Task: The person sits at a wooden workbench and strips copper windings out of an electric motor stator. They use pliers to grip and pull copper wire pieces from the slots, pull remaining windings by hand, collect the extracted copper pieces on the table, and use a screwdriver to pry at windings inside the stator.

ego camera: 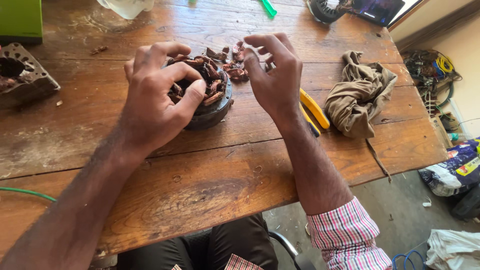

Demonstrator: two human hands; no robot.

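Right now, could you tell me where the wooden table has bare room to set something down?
Free: the near table edge below both hands, and the far middle. Crowded: around the round motor part under the left hand, the copper scraps by the right hand, pliers and cloth.

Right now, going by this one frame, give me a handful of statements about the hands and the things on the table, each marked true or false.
1. The left hand grips a round dark motor part stuffed with brownish windings. True.
2. The right hand holds the yellow-handled pliers. False: the pliers lie on the wooden table beside the right wrist; the fingers are curled above loose brown scraps.
3. A crumpled brown cloth lies to the right of the pliers. True.
4. The motor part sits on the cloth. False: it rests on the bare table, apart from the cloth.
5. A grey metal block sits at the table's left edge. True.
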